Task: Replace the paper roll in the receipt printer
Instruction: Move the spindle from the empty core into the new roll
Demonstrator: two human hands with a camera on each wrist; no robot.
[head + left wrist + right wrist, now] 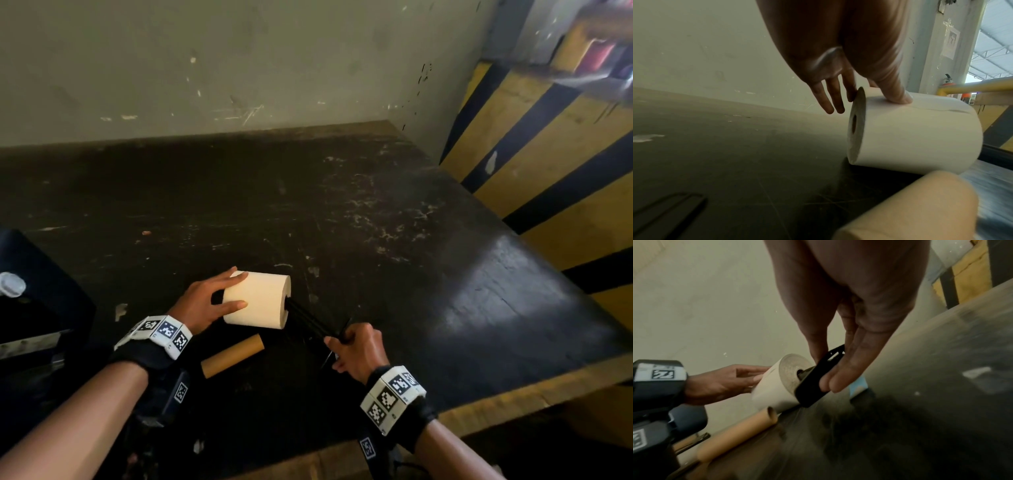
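My left hand point(236, 289) holds a white paper roll point(258, 301) lying on its side on the dark table, thumb on the near side and fingers over the far end. In the left wrist view the thumb point(898, 95) presses on the roll point(916, 138). My right hand point(342, 337) grips a black spindle point(308, 320) whose shaft enters the roll's core from the right. The right wrist view shows fingers point(840, 379) pinching the spindle's flat end plate point(813, 381) against the roll point(774, 389). An empty brown cardboard core point(233, 354) lies just in front of the roll.
The dark receipt printer point(41, 308) sits at the left edge, partly out of view. The black table top point(342, 205) runs back to a pale wall. A yellow and black striped barrier point(548, 154) stands on the right, and the table's yellow front edge point(513, 394) is near my right wrist.
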